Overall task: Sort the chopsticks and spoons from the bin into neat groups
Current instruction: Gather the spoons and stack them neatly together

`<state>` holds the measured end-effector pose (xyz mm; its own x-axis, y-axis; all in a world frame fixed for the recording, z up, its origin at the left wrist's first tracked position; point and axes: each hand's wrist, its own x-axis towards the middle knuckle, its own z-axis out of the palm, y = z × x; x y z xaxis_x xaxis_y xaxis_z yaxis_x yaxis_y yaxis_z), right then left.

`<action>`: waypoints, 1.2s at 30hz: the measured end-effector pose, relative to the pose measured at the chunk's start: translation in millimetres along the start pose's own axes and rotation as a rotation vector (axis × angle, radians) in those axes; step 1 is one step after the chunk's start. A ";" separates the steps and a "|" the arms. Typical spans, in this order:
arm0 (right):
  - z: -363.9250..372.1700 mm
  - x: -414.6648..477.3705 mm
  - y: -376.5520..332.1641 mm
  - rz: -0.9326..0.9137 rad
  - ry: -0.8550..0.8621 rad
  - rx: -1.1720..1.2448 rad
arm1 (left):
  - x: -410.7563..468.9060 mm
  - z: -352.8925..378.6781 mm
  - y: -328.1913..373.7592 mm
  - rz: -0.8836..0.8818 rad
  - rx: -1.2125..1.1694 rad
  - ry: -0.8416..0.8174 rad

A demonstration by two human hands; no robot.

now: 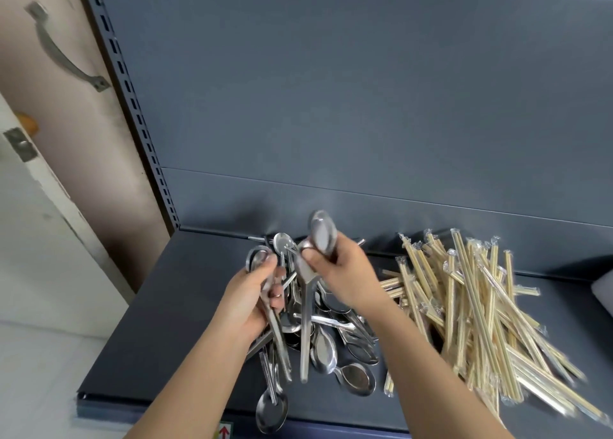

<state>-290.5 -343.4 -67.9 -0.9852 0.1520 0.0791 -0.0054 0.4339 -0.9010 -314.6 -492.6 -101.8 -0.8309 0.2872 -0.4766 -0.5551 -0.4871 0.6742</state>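
Spoons (331,342) gathering, middle of the shelf (159,322): my left hand (252,299) and right hand (341,273) each grip some; chopsticks (481,306) lie toward the right edge. Next, I judge: align bowls, stack.

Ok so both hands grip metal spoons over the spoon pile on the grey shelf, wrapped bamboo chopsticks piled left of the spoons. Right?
Not quite. The head view shows the pile of plastic-wrapped bamboo chopsticks right of the heap of shiny metal spoons, not left. The rest holds: left hand and right hand each grip spoons over that heap on the dark grey metal shelf.
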 end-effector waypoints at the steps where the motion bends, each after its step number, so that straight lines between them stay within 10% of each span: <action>1: 8.9 -1.3 -1.5 -0.004 0.012 -0.005 | -2.8 4.6 -2.3 -0.044 0.047 -0.029; 22: 37.3 -16.3 -19.2 0.245 -0.242 -0.180 | 4.3 8.7 -16.9 0.050 -0.206 -0.115; 29: 36.6 -21.2 -2.1 0.007 -0.066 -0.250 | 11.5 -19.4 8.4 0.110 -0.220 0.226; 36: 63.5 -35.4 21.5 -0.292 -0.403 -0.884 | 12.4 -54.3 35.6 0.214 -0.298 0.304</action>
<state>-266.5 -395.8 -117.2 -0.9511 -0.3047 -0.0512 -0.2871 0.9329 -0.2176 -342.5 -551.2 -114.3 -0.8518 -0.0780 -0.5180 -0.3007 -0.7370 0.6054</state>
